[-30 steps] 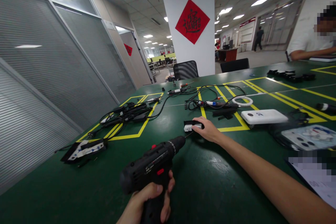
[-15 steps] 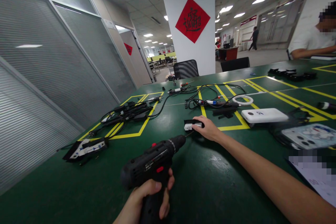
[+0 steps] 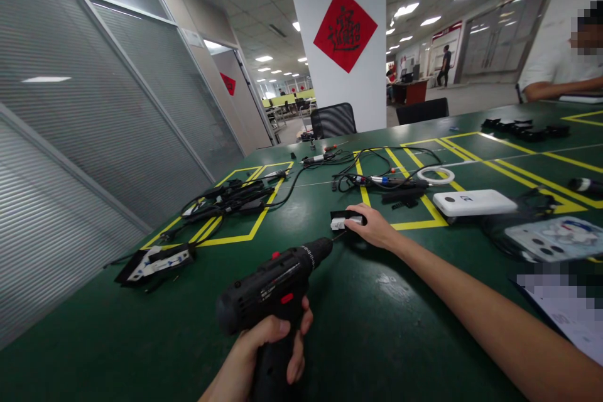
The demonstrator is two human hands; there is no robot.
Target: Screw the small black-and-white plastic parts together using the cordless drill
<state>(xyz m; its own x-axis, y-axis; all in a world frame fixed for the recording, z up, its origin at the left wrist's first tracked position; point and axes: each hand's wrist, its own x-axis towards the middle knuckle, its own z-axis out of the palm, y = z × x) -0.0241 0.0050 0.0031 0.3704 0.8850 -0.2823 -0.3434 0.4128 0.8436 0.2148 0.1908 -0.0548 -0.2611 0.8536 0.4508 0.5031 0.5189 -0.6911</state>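
My left hand (image 3: pixel 264 352) is wrapped round the grip of a black cordless drill (image 3: pixel 273 286), low in the middle. Its thin bit points away at a small black and white part (image 3: pixel 343 220) lying on the green table (image 3: pixel 141 339). My right hand (image 3: pixel 374 226) reaches far forward and pinches that part at its right end, holding it down on the table. The bit's tip sits right at the part's near edge.
A black and white assembly (image 3: pixel 153 260) lies at the left. Tangled black cables (image 3: pixel 235 198) and tools cross the yellow floor-tape boxes. A white power bank (image 3: pixel 473 202), a tape ring (image 3: pixel 438 176) and a phone (image 3: pixel 556 239) lie right. Another person's arm (image 3: pixel 560 85) rests at the far right.
Both hands keep their hold. The view has tilted slightly, so drill and part sit a little higher in frame; a distant walker has moved left.
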